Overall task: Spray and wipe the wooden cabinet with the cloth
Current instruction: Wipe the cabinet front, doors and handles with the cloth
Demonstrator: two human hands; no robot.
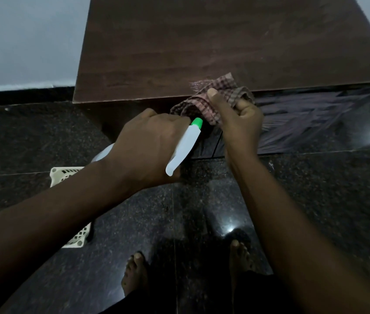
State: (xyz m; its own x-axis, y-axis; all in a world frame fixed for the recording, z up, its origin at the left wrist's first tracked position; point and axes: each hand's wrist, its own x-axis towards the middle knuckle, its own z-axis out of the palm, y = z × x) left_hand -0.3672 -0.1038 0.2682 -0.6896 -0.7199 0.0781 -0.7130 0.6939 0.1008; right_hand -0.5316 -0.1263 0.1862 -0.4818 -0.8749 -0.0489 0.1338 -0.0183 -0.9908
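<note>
Head view is looking down over a dark speckled floor (43, 137), with a pale wall (21, 37) showing at the upper left. A cream plastic basket (66, 175) with slotted sides is sitting on the floor at the left, partly hidden under the left forearm. The left hand (147, 143) is curling its fingers round the neck of a white spray bottle (184, 148) and gripping it; the bottle's body is peeking out to the left of the wrist, and its green nozzle (196, 123) is pointing up and to the right, just beside the cloth. The wooden cabinet (225, 46) is filling the upper middle, its dark brown top facing the camera and its front edge running just above both hands. The cloth (222, 91), checked in brown and pink, is lying bunched over that front edge, right of its middle, with part resting on the cabinet top and part hanging below it. The right hand (240, 123) is gripping the cloth, thumb pressing on top and fingers curling round the bunched fabric. Two bare feet (134, 275) are standing on the floor at the bottom, and a dark glossy sheet (315, 118) is lying on the floor to the right of the hands, below the cabinet
</note>
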